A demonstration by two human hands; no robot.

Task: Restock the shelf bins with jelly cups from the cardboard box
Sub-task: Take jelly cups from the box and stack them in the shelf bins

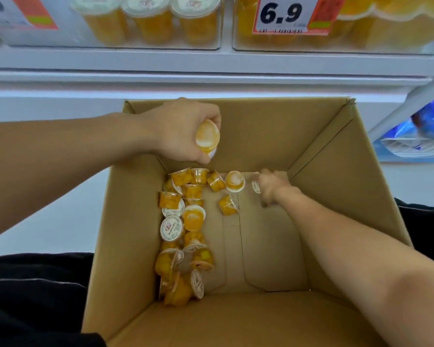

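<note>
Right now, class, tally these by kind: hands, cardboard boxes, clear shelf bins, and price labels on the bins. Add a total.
Hands: 2, the left hand gripping a jelly cup, and the right hand down in the box
Cardboard box: 1
Clear shelf bins: 2, the left bin and the right bin
Price labels: 2, the left label and the 6.9 label
Total: 7

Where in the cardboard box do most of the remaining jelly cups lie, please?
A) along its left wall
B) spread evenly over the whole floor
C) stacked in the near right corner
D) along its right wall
A: most of the jelly cups are heaped in a strip against the left wall of the cardboard box, while the floor to the right is largely bare cardboard.
</note>
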